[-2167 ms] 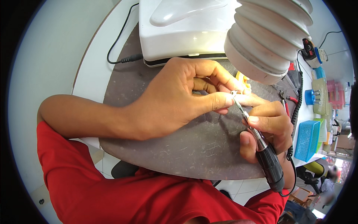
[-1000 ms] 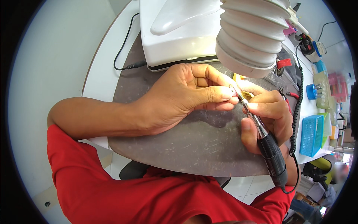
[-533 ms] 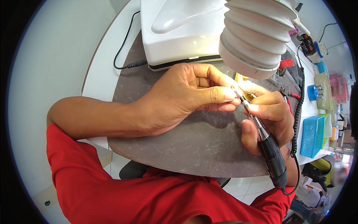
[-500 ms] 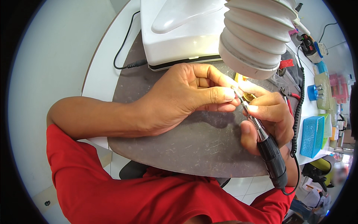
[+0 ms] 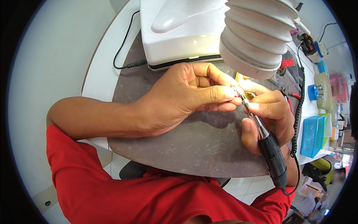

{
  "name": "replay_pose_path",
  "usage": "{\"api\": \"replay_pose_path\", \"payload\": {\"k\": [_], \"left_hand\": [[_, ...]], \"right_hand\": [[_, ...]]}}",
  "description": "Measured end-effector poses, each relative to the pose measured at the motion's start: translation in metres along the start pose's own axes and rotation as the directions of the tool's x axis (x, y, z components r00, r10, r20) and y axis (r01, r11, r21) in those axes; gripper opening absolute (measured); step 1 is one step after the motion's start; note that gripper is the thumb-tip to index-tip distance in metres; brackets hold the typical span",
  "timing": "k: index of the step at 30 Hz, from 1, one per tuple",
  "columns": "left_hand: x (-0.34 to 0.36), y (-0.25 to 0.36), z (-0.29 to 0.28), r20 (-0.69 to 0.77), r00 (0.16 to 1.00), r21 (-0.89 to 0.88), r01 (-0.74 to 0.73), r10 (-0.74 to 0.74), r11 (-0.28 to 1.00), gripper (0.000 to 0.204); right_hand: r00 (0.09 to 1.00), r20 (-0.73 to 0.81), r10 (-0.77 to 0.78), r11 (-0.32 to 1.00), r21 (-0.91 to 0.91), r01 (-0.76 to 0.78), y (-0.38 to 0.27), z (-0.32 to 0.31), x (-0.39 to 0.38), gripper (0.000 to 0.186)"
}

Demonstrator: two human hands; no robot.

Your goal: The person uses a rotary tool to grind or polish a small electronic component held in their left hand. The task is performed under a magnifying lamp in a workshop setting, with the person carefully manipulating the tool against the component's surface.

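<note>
A blue basket (image 5: 312, 136) stands near a beige basket (image 5: 323, 90).

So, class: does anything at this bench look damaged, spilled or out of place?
Mild wear stands out: the grey work surface bears pale scratches, visible below the left hand in the picture. No spill shows.

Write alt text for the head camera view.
A person's right hand holds a black-handled rotary tool, its tip at a tiny object pinched in the left hand, over a gray surface. Beyond are a white box and a ribbed white hose.
</note>
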State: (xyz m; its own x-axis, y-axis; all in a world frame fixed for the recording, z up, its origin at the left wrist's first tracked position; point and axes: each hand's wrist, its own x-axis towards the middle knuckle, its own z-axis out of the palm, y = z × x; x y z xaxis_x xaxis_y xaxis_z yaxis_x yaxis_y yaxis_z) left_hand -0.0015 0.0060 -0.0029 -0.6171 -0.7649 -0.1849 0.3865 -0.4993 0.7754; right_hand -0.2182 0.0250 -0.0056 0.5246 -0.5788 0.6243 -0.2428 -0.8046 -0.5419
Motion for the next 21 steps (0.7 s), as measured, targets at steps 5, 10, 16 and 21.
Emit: {"api": "replay_pose_path", "payload": {"k": [5,10,16,21], "left_hand": [[-0.0002,-0.0007,-0.0007,0.004,1.000,-0.006,-0.008,0.008,1.000,0.016],[0.0018,-0.0021,-0.0032,-0.007,1.000,0.021,0.003,-0.003,1.000,0.015],[0.0000,0.0012,0.0006,0.002,1.000,0.018,0.005,-0.005,1.000,0.015],[-0.0003,0.0006,-0.0002,-0.005,1.000,0.014,0.004,-0.004,1.000,0.016]], "right_hand": [[1.000,0.010,0.006,1.000,-0.016,-0.006,-0.0018,-0.0004,0.0010,0.027],[1.000,-0.003,0.026,0.998,-0.057,-0.026,-0.0015,0.0021,0.0009,0.027],[0.999,-0.003,0.036,0.995,-0.092,-0.036,-0.0070,-0.0010,0.0012,0.028],[1.000,0.012,0.014,0.998,-0.068,-0.013,-0.0030,-0.0004,0.0017,0.028]]}}
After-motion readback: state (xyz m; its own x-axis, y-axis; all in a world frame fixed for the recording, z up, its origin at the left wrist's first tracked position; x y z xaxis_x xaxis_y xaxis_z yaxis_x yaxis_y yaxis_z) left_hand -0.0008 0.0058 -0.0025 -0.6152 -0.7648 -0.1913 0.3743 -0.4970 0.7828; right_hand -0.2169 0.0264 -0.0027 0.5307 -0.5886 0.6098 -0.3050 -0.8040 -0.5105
